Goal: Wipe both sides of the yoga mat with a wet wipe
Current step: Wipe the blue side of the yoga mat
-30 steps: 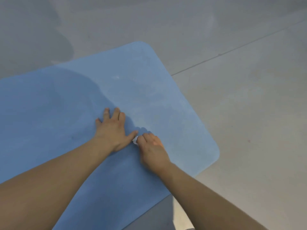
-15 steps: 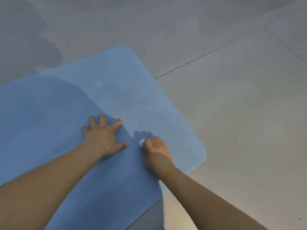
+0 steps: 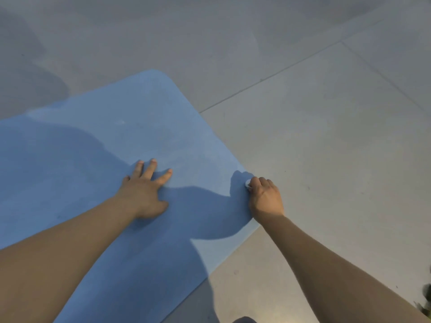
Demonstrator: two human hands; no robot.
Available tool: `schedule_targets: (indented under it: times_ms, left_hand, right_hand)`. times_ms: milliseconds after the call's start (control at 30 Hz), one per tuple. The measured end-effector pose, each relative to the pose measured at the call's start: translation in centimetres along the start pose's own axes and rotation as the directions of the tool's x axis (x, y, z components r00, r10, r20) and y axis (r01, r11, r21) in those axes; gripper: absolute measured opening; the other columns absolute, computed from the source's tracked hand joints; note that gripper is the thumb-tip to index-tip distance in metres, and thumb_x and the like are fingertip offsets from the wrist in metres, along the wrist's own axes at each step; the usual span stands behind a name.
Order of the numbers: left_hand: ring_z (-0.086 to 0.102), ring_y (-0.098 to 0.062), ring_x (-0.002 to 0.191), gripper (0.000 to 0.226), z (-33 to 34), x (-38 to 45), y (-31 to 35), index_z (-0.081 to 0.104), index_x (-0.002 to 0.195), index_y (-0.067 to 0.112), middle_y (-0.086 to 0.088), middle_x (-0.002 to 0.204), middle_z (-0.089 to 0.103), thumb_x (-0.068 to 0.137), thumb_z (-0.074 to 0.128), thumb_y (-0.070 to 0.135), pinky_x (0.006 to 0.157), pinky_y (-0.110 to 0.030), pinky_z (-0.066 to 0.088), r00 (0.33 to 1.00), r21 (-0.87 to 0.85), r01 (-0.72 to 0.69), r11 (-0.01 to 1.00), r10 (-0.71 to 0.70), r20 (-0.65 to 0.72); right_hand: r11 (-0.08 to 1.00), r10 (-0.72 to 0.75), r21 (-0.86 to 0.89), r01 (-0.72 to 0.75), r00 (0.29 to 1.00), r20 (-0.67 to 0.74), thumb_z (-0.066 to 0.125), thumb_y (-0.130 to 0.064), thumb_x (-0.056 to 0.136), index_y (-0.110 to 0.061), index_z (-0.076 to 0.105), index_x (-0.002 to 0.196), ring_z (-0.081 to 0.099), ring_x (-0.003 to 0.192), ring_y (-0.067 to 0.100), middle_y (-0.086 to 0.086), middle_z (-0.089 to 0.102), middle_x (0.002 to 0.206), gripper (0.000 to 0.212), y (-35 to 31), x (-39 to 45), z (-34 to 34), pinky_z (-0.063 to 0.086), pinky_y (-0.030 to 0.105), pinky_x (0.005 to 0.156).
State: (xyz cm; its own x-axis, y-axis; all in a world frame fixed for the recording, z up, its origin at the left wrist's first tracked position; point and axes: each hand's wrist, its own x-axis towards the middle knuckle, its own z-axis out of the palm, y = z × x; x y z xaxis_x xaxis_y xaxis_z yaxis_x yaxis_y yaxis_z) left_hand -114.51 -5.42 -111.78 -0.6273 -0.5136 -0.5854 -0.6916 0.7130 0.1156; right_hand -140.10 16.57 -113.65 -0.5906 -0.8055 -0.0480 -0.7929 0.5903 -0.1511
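Gripping a small white wet wipe (image 3: 247, 184), the right hand (image 3: 265, 199) is curling its fingers tight around the wad, so that only a corner of white is peeking out beside the knuckles. Over the last second this hand has been sliding outward, away from the left hand (image 3: 145, 194): a moment ago the two were nearly touching in the middle of the mat, and now the right one is sitting right at the mat's outer edge, half over the grey floor (image 3: 326, 136). That is reading as one wiping stroke carried out to the border of the blue yoga mat (image 3: 93, 148), so this strip of the upper face is likely getting covered; the mat is lying flat on the floor, and its underside is not yet being dealt with, as far as can be judged.

The left hand is lying flat on the mat, fingers straight and spread, holding nothing, and appears to be pinning the mat down while the other hand is rubbing. It is resting well in from the edge, with its arm reaching in from the lower left. The right forearm is coming in from the lower right, wrist bent a little, knuckles facing up and the wipe pressed down under the fingers. Both arms are casting a broad shadow across the near part of the mat.
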Motion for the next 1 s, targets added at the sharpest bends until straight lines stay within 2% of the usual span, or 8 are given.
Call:
schedule_targets:
  times_ms: [233,400,500,600,733,833,900,1000]
  left_hand:
    - [-0.011,-0.029,0.155,0.084,-0.1,-3.5,-2.5,0.005,0.161,0.035,0.001,0.169,-0.014,0.093,0.049,0.059,0.124,-0.051,0.016,1.0,-0.003,0.013,1.0,-0.013,-0.023]
    - [-0.008,-0.029,0.156,0.086,-0.4,-8.5,-7.0,0.001,0.162,0.03,0.001,0.17,-0.009,0.096,0.048,0.056,0.124,-0.053,0.012,0.992,-0.05,0.126,0.991,-0.126,-0.003]
    - [-0.008,-0.029,0.156,0.085,-1.9,-11.3,-9.7,-0.002,0.162,0.025,0.001,0.17,-0.006,0.098,0.045,0.056,0.124,-0.053,0.011,0.985,-0.073,0.174,0.982,-0.175,-0.007]
    - [-0.005,-0.029,0.156,0.083,-3.4,-13.4,-12.0,0.0,0.162,0.021,-0.001,0.17,0.002,0.099,0.043,0.056,0.124,-0.053,0.013,0.977,-0.142,0.199,0.97,-0.208,-0.048]
    - [0.023,-0.029,0.15,0.078,-5.2,-15.9,-13.9,0.015,0.159,0.015,-0.008,0.159,0.031,0.098,0.043,0.055,0.119,-0.052,0.024,0.97,-0.206,0.202,0.957,-0.225,-0.095]
    - [0.04,-0.03,0.138,0.07,-5.0,-16.6,-16.1,0.03,0.152,0.014,-0.009,0.149,0.044,0.097,0.045,0.056,0.113,-0.048,0.034,0.96,-0.24,0.232,0.943,-0.262,-0.101]
    - [0.04,-0.029,0.138,0.07,-3.8,-16.3,-17.8,0.032,0.15,0.014,-0.008,0.148,0.044,0.097,0.046,0.057,0.111,-0.047,0.036,0.948,-0.264,0.269,0.926,-0.303,-0.095]
    - [0.019,-0.028,0.151,0.079,-0.7,-15.3,-19.9,0.02,0.157,0.015,-0.006,0.163,0.021,0.096,0.044,0.061,0.118,-0.049,0.026,0.92,-0.282,0.348,0.894,-0.384,-0.082]
  right_hand:
    - [0.975,0.006,-0.217,0.049,0.969,0.245,0.044,-0.019,0.094,-0.02,0.052,0.115,0.052,0.098,0.026,0.003,0.059,0.108,0.023,-2.1,1.6,-3.6,0.027,0.03,0.074]
    - [0.951,-0.208,-0.174,0.256,0.946,0.249,0.041,-0.02,0.097,-0.019,0.053,0.106,0.051,0.094,0.024,0.001,0.057,0.101,0.014,-10.4,2.9,-7.8,0.029,0.03,0.072]
    - [0.897,-0.367,-0.127,0.424,0.873,0.321,0.04,-0.03,0.1,-0.017,0.054,0.107,0.053,0.099,0.028,0.004,0.057,0.105,0.02,-17.6,3.3,-10.9,0.037,0.034,0.078]
    - [0.829,-0.49,-0.105,0.549,0.805,0.335,0.043,-0.028,0.098,-0.017,0.055,0.105,0.054,0.098,0.028,0.005,0.058,0.106,0.017,-24.2,3.1,-13.7,0.038,0.034,0.079]
    - [0.76,-0.569,-0.119,0.639,0.743,0.353,0.041,-0.029,0.099,-0.017,0.053,0.105,0.053,0.097,0.027,0.004,0.057,0.105,0.018,-31.1,2.4,-15.9,0.04,0.035,0.081]
    - [0.786,-0.54,-0.085,0.613,0.746,0.39,0.039,-0.029,0.1,-0.016,0.053,0.106,0.053,0.096,0.026,0.004,0.055,0.104,0.02,-34.8,2.8,-14.9,0.043,0.038,0.085]
    - [0.814,-0.516,-0.037,0.58,0.751,0.411,0.038,-0.032,0.101,-0.016,0.052,0.103,0.055,0.091,0.028,0.004,0.055,0.101,0.022,-36.5,3.0,-12.7,0.045,0.038,0.08]
    - [0.807,-0.535,0.01,0.591,0.723,0.436,0.038,-0.034,0.101,-0.018,0.05,0.097,0.057,0.086,0.03,0.005,0.056,0.096,0.021,-37.5,2.9,-8.0,0.046,0.037,0.074]
